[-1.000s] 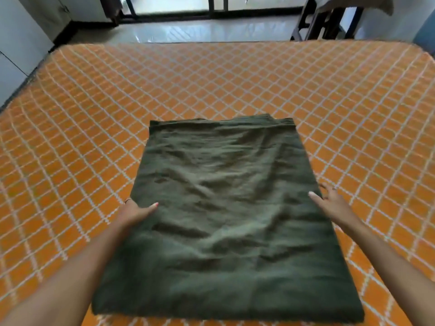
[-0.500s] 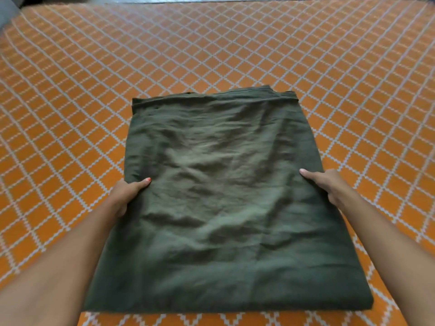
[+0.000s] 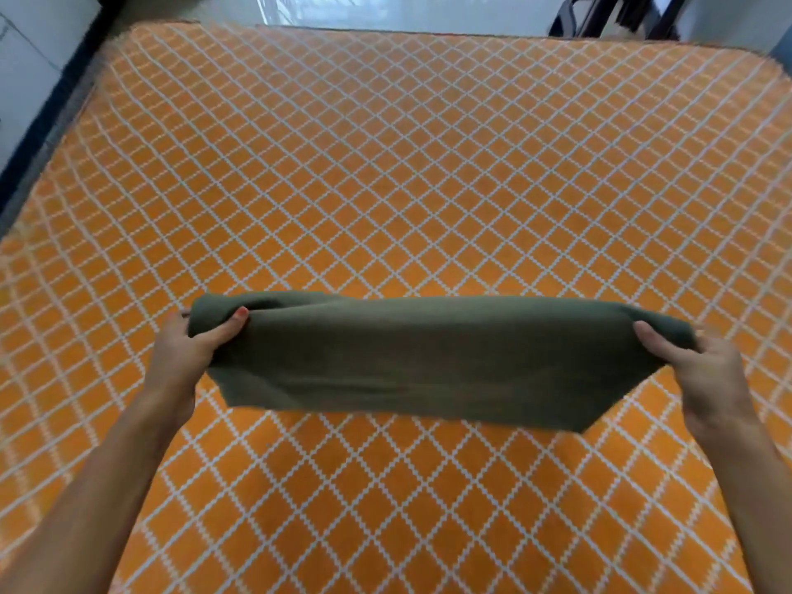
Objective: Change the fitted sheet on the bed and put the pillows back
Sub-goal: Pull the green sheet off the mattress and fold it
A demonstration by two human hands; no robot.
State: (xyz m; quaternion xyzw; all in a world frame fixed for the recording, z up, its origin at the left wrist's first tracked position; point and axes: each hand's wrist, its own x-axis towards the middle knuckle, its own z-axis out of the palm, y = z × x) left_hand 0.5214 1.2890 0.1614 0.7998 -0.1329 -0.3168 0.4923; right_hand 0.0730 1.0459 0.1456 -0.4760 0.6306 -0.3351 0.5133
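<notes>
Both hands, left hand point(image 3: 188, 349) and right hand point(image 3: 703, 370), pinch opposite ends of the folded green sheet point(image 3: 428, 358), thumbs on top. It hangs between them above the bed point(image 3: 428, 186), probably for carrying or unfolding.

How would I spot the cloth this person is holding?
Find the big bed covered in orange with white diamond lines. Just above its near part, the left hand and right hand grip a folded sheet, the only plain dark green thing.
</notes>
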